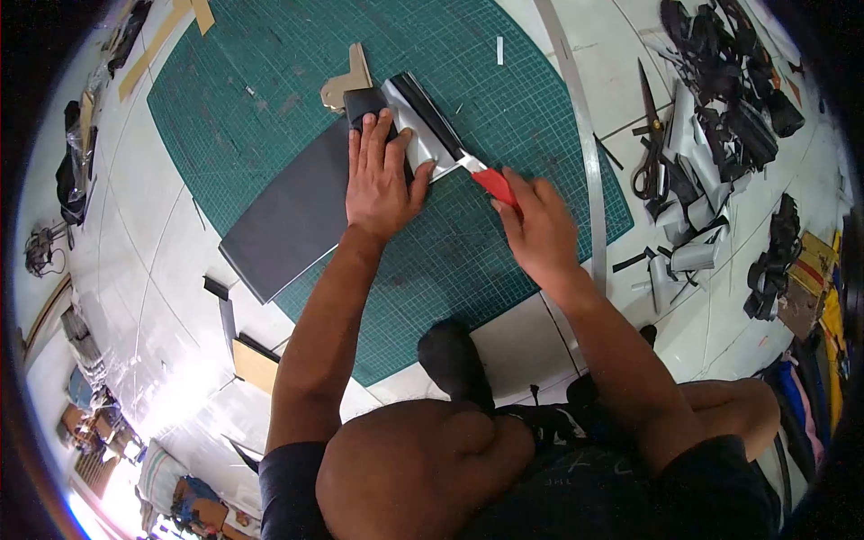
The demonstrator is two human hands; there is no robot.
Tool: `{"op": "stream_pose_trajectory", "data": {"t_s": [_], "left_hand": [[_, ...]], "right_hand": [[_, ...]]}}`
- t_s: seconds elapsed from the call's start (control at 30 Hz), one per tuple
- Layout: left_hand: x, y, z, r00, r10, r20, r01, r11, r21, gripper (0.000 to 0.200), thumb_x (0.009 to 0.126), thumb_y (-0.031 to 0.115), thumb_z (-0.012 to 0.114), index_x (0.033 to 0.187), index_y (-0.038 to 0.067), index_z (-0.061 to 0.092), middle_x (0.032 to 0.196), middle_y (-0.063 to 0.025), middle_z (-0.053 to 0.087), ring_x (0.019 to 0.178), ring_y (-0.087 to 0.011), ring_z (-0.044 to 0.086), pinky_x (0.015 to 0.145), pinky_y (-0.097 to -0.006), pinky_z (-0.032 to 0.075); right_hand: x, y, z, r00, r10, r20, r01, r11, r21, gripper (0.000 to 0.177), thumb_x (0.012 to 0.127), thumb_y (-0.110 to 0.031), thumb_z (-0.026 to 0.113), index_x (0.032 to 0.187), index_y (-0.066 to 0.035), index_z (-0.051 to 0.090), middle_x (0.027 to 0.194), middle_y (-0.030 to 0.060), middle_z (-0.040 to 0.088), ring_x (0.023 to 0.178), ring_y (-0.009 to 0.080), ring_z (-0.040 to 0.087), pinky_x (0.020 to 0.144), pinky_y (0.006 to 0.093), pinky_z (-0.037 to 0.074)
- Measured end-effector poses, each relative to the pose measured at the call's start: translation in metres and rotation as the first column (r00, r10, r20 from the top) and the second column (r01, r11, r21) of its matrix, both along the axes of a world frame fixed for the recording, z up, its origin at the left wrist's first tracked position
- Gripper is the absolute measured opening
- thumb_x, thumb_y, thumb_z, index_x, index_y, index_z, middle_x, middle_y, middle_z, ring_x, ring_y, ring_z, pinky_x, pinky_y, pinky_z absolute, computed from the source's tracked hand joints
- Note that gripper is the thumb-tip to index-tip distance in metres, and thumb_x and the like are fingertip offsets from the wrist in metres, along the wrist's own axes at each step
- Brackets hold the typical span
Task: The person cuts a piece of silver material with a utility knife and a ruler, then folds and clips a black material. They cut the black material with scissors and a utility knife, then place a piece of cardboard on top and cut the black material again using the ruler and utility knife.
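Mat (504, 270) is dark green with a fine pale grid all over. Sheet (288, 216) on it is plain dark grey, and the strip (430, 148) next to it is shiny silver with a black edge. Knife (493, 183) has a red handle and a silvery blade. Template (346, 85) is tan, scissors (648, 153) are black, scraps (720, 81) are black and grey, and the floor (630, 45) is white tile.
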State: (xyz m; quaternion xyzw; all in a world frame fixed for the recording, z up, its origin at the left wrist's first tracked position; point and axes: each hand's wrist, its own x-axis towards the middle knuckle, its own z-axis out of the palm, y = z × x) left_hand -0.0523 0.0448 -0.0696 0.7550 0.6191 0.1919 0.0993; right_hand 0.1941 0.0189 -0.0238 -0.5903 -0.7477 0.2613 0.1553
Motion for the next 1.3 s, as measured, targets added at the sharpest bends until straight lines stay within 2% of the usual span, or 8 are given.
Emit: {"op": "stream_pose_trajectory", "data": {"t_s": [0.63, 0.77, 0.9, 1.03, 1.13, 1.17, 1.27, 1.3], "left_hand": [[-0.003, 0.001, -0.001, 1.000, 0.005, 0.009, -0.005, 1.000, 0.024, 0.052, 0.096, 0.039, 0.067, 0.132, 0.004, 0.055, 0.159, -0.0220, 0.036, 0.152, -0.0431, 0.027, 0.124, -0.0590, 0.020], [-0.002, 0.002, -0.001, 1.000, 0.007, -0.003, -0.007, 1.000, 0.029, 0.051, 0.096, 0.039, 0.067, 0.132, 0.005, 0.056, 0.158, -0.0225, 0.037, 0.151, -0.0435, 0.028, 0.123, -0.0595, 0.022], [-0.002, 0.001, -0.002, 0.999, 0.011, 0.035, -0.012, 1.000, 0.023, 0.054, 0.095, 0.040, 0.069, 0.134, 0.006, 0.055, 0.158, -0.0222, 0.037, 0.152, -0.0428, 0.027, 0.123, -0.0614, 0.020], [-0.002, -0.002, 0.000, 0.998, 0.031, -0.061, -0.029, 0.999, 0.040, 0.065, 0.090, 0.043, 0.075, 0.139, 0.007, 0.053, 0.161, -0.0231, 0.032, 0.154, -0.0452, 0.020, 0.121, -0.0674, 0.015], [0.000, -0.005, 0.005, 0.990, 0.109, 0.092, -0.121, 0.983, 0.134, 0.076, 0.084, 0.045, 0.081, 0.142, 0.006, 0.050, 0.161, -0.0267, 0.027, 0.153, -0.0499, 0.018, 0.121, -0.0669, 0.015], [-0.003, -0.006, 0.004, 0.984, 0.092, 0.152, -0.120, 0.976, 0.182, 0.083, 0.082, 0.042, 0.083, 0.146, 0.006, 0.044, 0.160, -0.0304, 0.025, 0.150, -0.0514, 0.022, 0.121, -0.0630, 0.021], [-0.011, -0.003, 0.005, 0.854, 0.114, 0.508, -0.228, 0.959, 0.168, 0.080, 0.085, 0.033, 0.081, 0.149, 0.006, 0.041, 0.159, -0.0306, 0.026, 0.148, -0.0485, 0.028, 0.120, -0.0573, 0.028], [-0.012, -0.003, 0.006, 0.854, 0.151, 0.498, -0.264, 0.950, 0.165, 0.072, 0.092, 0.027, 0.073, 0.151, 0.004, 0.038, 0.156, -0.0295, 0.032, 0.144, -0.0425, 0.037, 0.118, -0.0494, 0.033]], "right_hand": [[-0.029, 0.029, -0.007, 1.000, 0.007, -0.024, -0.005, 0.999, 0.053, 0.043, 0.098, -0.026, 0.065, 0.135, -0.005, 0.062, 0.102, 0.0151, 0.060, 0.091, 0.0331, 0.065, 0.076, 0.0451, 0.055], [-0.064, 0.082, -0.014, 1.000, -0.007, 0.022, 0.005, 0.995, 0.101, 0.044, 0.099, -0.030, 0.064, 0.134, -0.005, 0.061, 0.105, 0.0174, 0.061, 0.093, 0.0370, 0.065, 0.077, 0.0487, 0.055], [-0.062, 0.136, -0.007, 0.954, -0.265, -0.141, 0.292, 0.926, 0.237, 0.047, 0.097, -0.034, 0.066, 0.134, -0.005, 0.061, 0.109, 0.0204, 0.062, 0.094, 0.0408, 0.064, 0.081, 0.0514, 0.053], [-0.013, 0.110, 0.006, 0.981, -0.041, -0.190, 0.058, 0.994, 0.088, 0.053, 0.097, -0.037, 0.067, 0.136, -0.003, 0.059, 0.111, 0.0224, 0.062, 0.099, 0.0405, 0.063, 0.085, 0.0484, 0.052], [0.014, 0.050, -0.005, 0.981, -0.119, -0.153, 0.119, 0.993, -0.007, 0.053, 0.098, -0.034, 0.068, 0.139, -0.003, 0.057, 0.113, 0.0222, 0.061, 0.101, 0.0380, 0.063, 0.088, 0.0453, 0.052], [0.020, 0.030, -0.004, 0.974, -0.162, -0.159, 0.155, 0.987, -0.051, 0.053, 0.098, -0.032, 0.068, 0.140, -0.002, 0.056, 0.114, 0.0220, 0.061, 0.103, 0.0367, 0.064, 0.089, 0.0441, 0.052], [0.032, -0.015, -0.007, 0.929, -0.297, -0.219, 0.271, 0.952, -0.143, 0.053, 0.099, -0.030, 0.067, 0.142, -0.001, 0.054, 0.116, 0.0212, 0.060, 0.106, 0.0334, 0.063, 0.093, 0.0424, 0.051], [0.032, -0.024, -0.006, 0.924, -0.311, -0.223, 0.280, 0.947, -0.159, 0.053, 0.099, -0.029, 0.066, 0.143, -0.001, 0.054, 0.116, 0.0211, 0.060, 0.107, 0.0329, 0.063, 0.093, 0.0421, 0.051]]}}
